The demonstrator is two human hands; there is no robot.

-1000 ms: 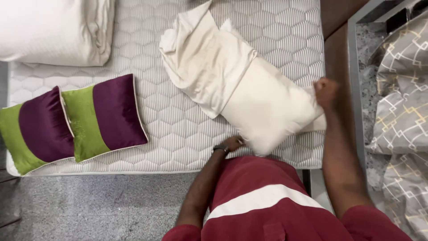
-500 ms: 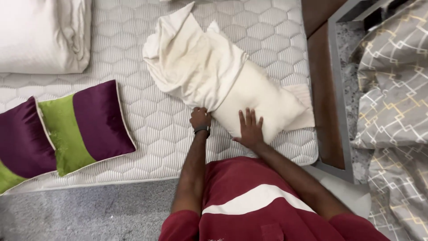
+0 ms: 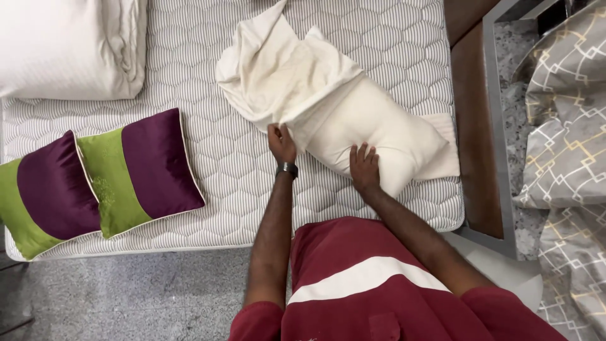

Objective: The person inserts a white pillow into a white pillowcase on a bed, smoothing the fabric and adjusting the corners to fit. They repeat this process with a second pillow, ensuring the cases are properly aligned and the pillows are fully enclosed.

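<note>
A cream pillow lies slantwise on the quilted mattress, half inside a crumpled cream pillowcase bunched over its upper left end. My left hand, with a dark watch at the wrist, grips the open edge of the pillowcase where it meets the pillow. My right hand presses flat on the pillow's near side with its fingers spread.
Two purple-and-green cushions lie at the mattress's left. A folded white duvet sits at the top left. A brown bed frame runs along the right, with grey patterned bedding beyond it. Grey speckled floor lies below.
My right hand came off the pillow's far right end and now rests flat on its near side. My left hand moved up from the pillow's bottom to the pillowcase edge.
</note>
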